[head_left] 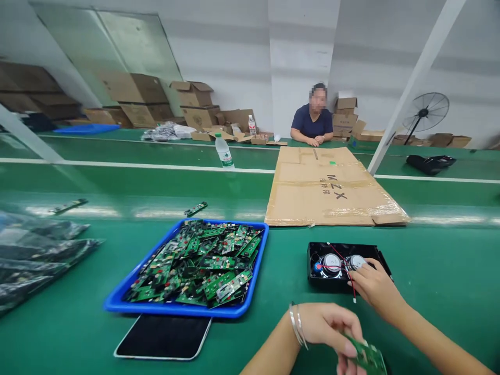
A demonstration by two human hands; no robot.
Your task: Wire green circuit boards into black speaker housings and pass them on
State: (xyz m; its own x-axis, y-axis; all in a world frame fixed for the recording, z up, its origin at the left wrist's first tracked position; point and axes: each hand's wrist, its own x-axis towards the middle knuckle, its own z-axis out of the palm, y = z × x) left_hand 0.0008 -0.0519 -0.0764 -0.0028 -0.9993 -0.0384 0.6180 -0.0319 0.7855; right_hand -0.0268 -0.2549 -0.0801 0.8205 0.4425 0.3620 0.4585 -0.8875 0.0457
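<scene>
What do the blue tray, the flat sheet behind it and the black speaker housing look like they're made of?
Blue tray: likely moulded plastic, glossy, with a rounded rim. Flat sheet: brown corrugated cardboard, matte, creased, taped seams. Black speaker housing, touched by the right hand: apparently hard plastic, slight sheen.

A tray (117, 301) of circuit boards (199, 263) is set on the counter (449, 271), with a tablet (164, 337) just before it. To its right lies a speaker housing (312, 278), touched by the right hand (375, 285); behind that, flattened cardboard (332, 187) is spread. A bottle (224, 151) stands further back, left of the cardboard. Bags (35, 255) are piled at far left.
</scene>
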